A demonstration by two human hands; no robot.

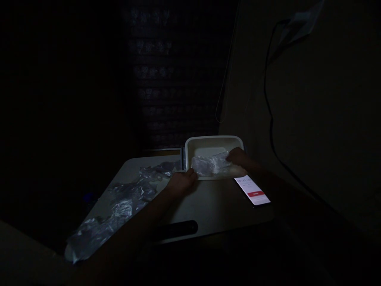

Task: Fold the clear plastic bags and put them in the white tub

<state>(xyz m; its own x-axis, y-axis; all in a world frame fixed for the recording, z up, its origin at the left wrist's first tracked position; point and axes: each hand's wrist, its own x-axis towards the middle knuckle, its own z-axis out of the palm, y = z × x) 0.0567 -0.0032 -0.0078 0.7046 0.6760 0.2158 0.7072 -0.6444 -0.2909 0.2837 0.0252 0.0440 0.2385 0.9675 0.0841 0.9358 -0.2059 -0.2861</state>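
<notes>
A clear, crinkled plastic bag [210, 164] is stretched out low over the front of a pale rectangular basin [214, 138]. My right hand [237, 157] has its fingers closed on the bag's right end, above the basin. At the lower left corner of the bag, by the basin's front rim, my left hand [182, 182] is closed in a pinch that seems to hold the bag's edge. Darkness hides most of the fingers. Whether anything is inside the bag cannot be made out.
Many crumpled plastic bags [122, 207] lie along the left side of the white table [208, 206]. A lit phone [253, 191] showing a timer rests right of the basin. The table has a dark slot [178, 228] near its front edge. A cable [270, 127] hangs on the right wall.
</notes>
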